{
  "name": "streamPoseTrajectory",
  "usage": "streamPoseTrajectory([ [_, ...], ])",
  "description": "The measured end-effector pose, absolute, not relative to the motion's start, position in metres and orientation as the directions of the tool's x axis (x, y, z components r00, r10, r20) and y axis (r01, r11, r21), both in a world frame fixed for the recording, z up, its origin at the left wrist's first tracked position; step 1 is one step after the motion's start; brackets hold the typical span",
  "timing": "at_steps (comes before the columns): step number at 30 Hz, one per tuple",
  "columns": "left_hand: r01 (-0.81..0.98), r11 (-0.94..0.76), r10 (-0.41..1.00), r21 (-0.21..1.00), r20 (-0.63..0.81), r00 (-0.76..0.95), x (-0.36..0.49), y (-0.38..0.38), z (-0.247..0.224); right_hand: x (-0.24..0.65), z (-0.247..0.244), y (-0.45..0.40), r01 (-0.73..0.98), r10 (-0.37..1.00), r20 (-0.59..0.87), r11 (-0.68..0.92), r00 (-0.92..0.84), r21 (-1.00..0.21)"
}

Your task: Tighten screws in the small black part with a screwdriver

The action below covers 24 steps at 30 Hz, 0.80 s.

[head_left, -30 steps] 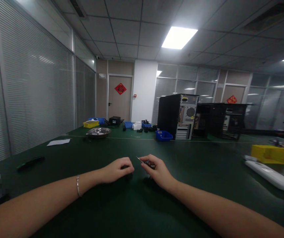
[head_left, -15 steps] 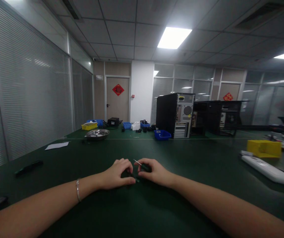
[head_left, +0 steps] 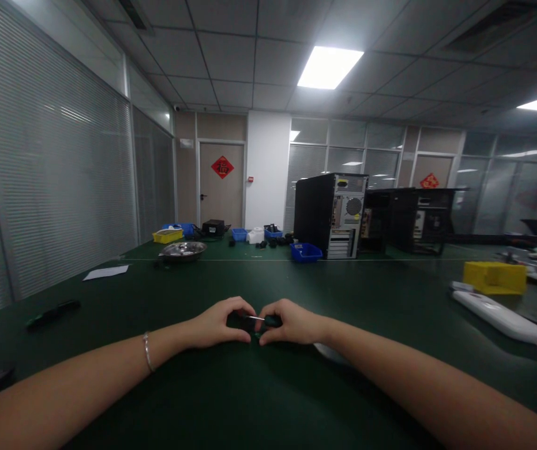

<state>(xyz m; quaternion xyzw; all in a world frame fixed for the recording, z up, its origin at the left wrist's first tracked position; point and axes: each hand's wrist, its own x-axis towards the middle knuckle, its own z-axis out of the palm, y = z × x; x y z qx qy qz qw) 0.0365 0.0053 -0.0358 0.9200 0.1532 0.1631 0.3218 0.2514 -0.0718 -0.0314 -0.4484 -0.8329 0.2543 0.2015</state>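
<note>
Near the middle of the green table (head_left: 193, 400), my right hand (head_left: 291, 322) is closed round the dark handle of a screwdriver (head_left: 272, 320). Its thin metal shaft points left towards my left hand (head_left: 221, 322). The fingers of my left hand curl round a small dark object (head_left: 239, 320), too dim to identify, and the shaft's tip is at or beside it. A small greenish piece (head_left: 257, 337) shows low between the two hands.
A white power strip (head_left: 502, 315) and a yellow bin (head_left: 494, 278) are on the right. Behind stand a computer tower (head_left: 315, 215), a blue tray (head_left: 306, 252) and a metal bowl (head_left: 182, 251). Paper (head_left: 106, 272) and a dark green object (head_left: 53, 314) lie left.
The screwdriver has turned from pointing up and left to nearly level, its shaft now across the gap at my left hand. A pale, blurred shape now shows beside my right wrist.
</note>
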Motion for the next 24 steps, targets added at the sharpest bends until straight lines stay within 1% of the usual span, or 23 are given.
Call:
streamPoseTrajectory([
  [2, 0.159, -0.691, 0.404, 0.705, 0.194, 0.894, 0.036, 0.006, -0.035, 0.251, -0.037, -0.072, 0.642, 0.869, 0.16, 0.459, -0.469, -0.614],
  [4, 0.144, -0.628, 0.427, 0.764, 0.183, 0.886, 0.037, 0.007, -0.036, 0.25, -0.042, -0.072, 0.641, 0.889, 0.257, 0.452, -0.379, -0.62],
  [7, 0.102, -0.55, 0.451, 0.829, 0.191, 0.872, 0.039, 0.009, -0.04, 0.248, -0.047, -0.073, 0.652, 0.882, 0.398, 0.458, -0.251, -0.604],
  [11, 0.021, -0.479, 0.443, 0.877, 0.221, 0.869, 0.042, 0.01, -0.046, 0.242, -0.047, -0.075, 0.64, 0.844, 0.501, 0.495, -0.193, -0.587],
  [13, -0.004, -0.456, 0.429, 0.89, 0.224, 0.875, 0.043, 0.008, -0.047, 0.238, -0.046, -0.076, 0.63, 0.834, 0.52, 0.507, -0.186, -0.588],
  [18, -0.035, -0.42, 0.399, 0.907, 0.22, 0.89, 0.046, -0.002, -0.047, 0.228, -0.044, -0.08, 0.632, 0.835, 0.504, 0.515, -0.218, -0.579],
  [24, -0.033, -0.435, 0.433, 0.9, 0.241, 0.869, 0.047, -0.003, -0.05, 0.227, -0.046, -0.081, 0.662, 0.833, 0.505, 0.512, -0.227, -0.547],
])
